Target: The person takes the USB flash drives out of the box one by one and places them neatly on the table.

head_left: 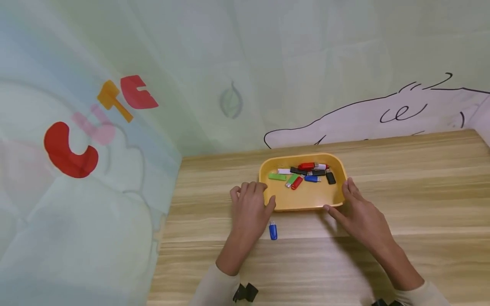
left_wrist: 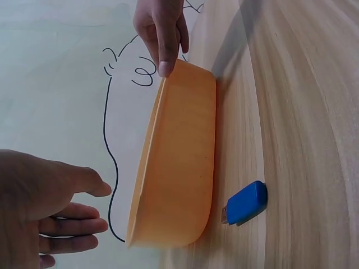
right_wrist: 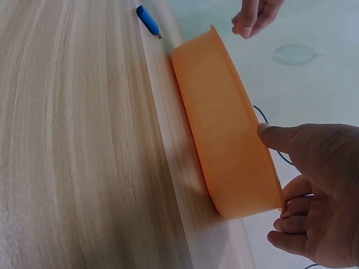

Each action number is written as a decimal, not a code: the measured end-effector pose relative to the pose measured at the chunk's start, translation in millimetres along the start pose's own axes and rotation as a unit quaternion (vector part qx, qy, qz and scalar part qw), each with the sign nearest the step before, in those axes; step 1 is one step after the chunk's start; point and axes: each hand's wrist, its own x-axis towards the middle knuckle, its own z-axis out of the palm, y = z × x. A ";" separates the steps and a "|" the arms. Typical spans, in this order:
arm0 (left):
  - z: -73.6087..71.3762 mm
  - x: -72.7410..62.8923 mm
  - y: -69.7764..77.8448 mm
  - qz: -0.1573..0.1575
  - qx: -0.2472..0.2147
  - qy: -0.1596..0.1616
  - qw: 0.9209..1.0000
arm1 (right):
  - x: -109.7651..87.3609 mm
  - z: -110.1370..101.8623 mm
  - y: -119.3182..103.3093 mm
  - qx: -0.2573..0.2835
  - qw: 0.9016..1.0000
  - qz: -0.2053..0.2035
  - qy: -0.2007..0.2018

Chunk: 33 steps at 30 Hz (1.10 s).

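wooden table (head_left: 432, 212); left grip (head_left: 249, 208) spread, right grip (head_left: 363, 219) pinching corner of yellow tray (head_left: 306, 197); overlapping usb sticks (head_left: 297, 183) partly hidden.

The tray (head_left: 311, 196) is yellow-orange; the USB sticks (head_left: 277, 176) are red, green, blue, black and white; the surface (head_left: 428, 187) has streaky light-brown wood grain; the sleeves (head_left: 216, 284) are off-white.

USB sticks (head_left: 298, 171) partly overlapped, sleeves (head_left: 218, 287) cropped

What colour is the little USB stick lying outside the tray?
The USB stick is blue; it shows best in the left wrist view.
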 end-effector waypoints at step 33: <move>21.5 67.1 -2.1 0.062 0.048 -0.070 0.994 | -0.8 0.4 2.2 0.013 1.000 0.002 0.004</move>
